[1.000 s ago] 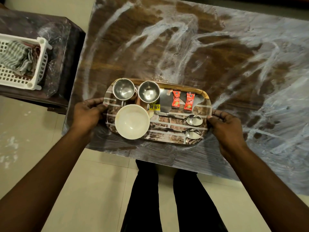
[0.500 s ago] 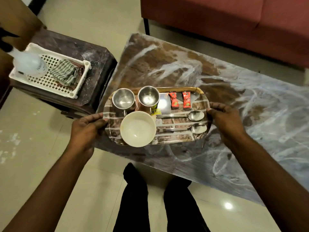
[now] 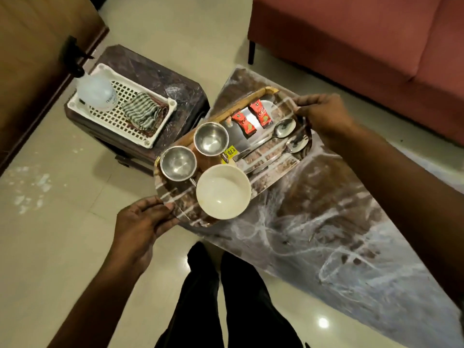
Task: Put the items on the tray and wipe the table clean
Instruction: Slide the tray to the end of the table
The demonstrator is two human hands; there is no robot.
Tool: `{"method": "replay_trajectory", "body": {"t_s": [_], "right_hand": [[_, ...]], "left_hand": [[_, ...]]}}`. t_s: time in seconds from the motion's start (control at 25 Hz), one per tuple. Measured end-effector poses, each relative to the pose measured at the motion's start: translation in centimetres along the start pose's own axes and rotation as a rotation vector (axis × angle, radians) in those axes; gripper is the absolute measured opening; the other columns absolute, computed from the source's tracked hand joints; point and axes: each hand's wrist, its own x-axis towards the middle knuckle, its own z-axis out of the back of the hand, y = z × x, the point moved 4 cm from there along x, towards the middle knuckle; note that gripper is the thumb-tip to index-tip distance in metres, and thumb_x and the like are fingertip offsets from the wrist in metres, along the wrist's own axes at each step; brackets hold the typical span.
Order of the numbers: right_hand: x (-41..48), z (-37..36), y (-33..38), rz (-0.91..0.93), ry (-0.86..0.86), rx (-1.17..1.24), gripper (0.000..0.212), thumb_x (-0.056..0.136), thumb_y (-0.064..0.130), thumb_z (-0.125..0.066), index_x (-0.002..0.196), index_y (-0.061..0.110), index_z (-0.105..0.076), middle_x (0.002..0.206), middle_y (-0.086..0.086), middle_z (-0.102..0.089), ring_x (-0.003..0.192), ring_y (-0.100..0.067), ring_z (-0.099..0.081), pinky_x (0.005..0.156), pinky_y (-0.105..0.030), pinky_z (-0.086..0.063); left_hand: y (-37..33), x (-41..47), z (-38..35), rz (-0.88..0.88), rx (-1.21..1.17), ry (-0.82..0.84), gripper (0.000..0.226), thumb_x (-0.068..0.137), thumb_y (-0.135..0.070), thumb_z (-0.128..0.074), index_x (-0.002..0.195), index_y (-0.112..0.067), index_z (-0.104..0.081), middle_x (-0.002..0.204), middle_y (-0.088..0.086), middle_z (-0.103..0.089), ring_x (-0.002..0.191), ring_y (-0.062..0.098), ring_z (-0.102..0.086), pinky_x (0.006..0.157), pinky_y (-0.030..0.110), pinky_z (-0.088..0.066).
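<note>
Assessor: Pale tiled floor (image 3: 62, 222) throughout, with a red sofa (image 3: 364, 33) at far right. One long table (image 3: 339, 234) runs from centre to near right, its top smeared with white streaks. A dark side table (image 3: 163, 79) at far left carries a white basket (image 3: 108, 116) holding a spray bottle (image 3: 96, 92) and a striped cloth (image 3: 144, 113).

Inspector: Position of the tray (image 3: 175, 194)?

Assessor: At the table's left end, with its near-left part overhanging the floor. Resting or lifted clear, I cannot tell.

Inspector: Hands?

Assessor: Both gripping. The left hand (image 3: 140, 227) curls round the tray's near-left end, and the right hand (image 3: 324, 116) curls round its far-right end.

Inspector: Load?

Assessor: All on the tray. A white bowl (image 3: 223, 191) sits at the near end. Two steel cups (image 3: 178, 163) (image 3: 211, 138) stand just beyond it. Two spoons (image 3: 283, 128) (image 3: 297, 143) lie side by side towards the right hand. Two red sachets (image 3: 243, 123) (image 3: 261, 113) lie along the far edge.
</note>
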Motion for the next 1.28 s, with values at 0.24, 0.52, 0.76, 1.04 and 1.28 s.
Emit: {"method": "replay_trajectory", "body": {"t_s": [0.24, 0.52, 0.76, 1.04, 1.28], "right_hand": [[6.9, -5.2, 1.6, 0.01, 0.132, -0.122, 0.032, 0.096, -0.007, -0.065, 0.087, 0.02, -0.079, 0.076, -0.001, -0.08, 0.055, -0.009, -0.074, 0.05, -0.023, -0.058], [13.3, -10.7, -0.2, 0.017, 0.243, -0.24, 0.03, 0.097, -0.009, -0.062, 0.101, 0.013, -0.081, 0.091, -0.015, -0.079, 0.059, -0.016, -0.072, 0.057, -0.032, -0.063], [16.9, -13.2, -2.6, 0.009, 0.302, -0.282, 0.028, 0.099, -0.006, -0.061, 0.117, 0.004, -0.079, 0.106, -0.024, -0.079, 0.084, -0.033, -0.076, 0.081, -0.049, -0.066], [18.1, -14.0, -3.8, 0.005, 0.279, -0.276, 0.037, 0.094, -0.009, -0.063, 0.088, 0.023, -0.08, 0.091, -0.012, -0.08, 0.068, -0.021, -0.075, 0.074, -0.043, -0.067], [18.5, -14.4, -4.7, -0.019, 0.27, -0.271, 0.029, 0.095, -0.008, -0.063, 0.107, 0.011, -0.081, 0.102, -0.019, -0.08, 0.069, -0.022, -0.074, 0.075, -0.044, -0.066]], "left_hand": [[4.7, 2.3, -2.2, 0.096, -0.102, -0.141, 0.018, 0.094, 0.014, -0.067, 0.113, 0.015, -0.067, 0.101, 0.031, -0.079, 0.083, 0.033, -0.084, 0.082, 0.042, -0.069], [9.0, 6.6, -5.5, 0.175, -0.162, -0.263, 0.006, 0.089, 0.013, -0.074, 0.095, 0.009, -0.075, 0.082, 0.016, -0.079, 0.076, 0.026, -0.078, 0.071, 0.031, -0.069], [10.7, 9.4, -5.9, 0.214, -0.141, -0.315, 0.008, 0.086, 0.012, -0.077, 0.091, 0.007, -0.077, 0.08, 0.016, -0.082, 0.071, 0.024, -0.081, 0.066, 0.029, -0.067], [11.6, 10.7, -5.9, 0.28, -0.109, -0.321, 0.009, 0.088, 0.012, -0.076, 0.096, 0.009, -0.076, 0.086, 0.02, -0.081, 0.072, 0.023, -0.08, 0.066, 0.027, -0.067], [11.9, 11.3, -5.5, 0.302, -0.079, -0.312, 0.009, 0.087, 0.009, -0.08, 0.095, 0.007, -0.078, 0.089, 0.022, -0.082, 0.075, 0.025, -0.081, 0.064, 0.025, -0.065]]}}
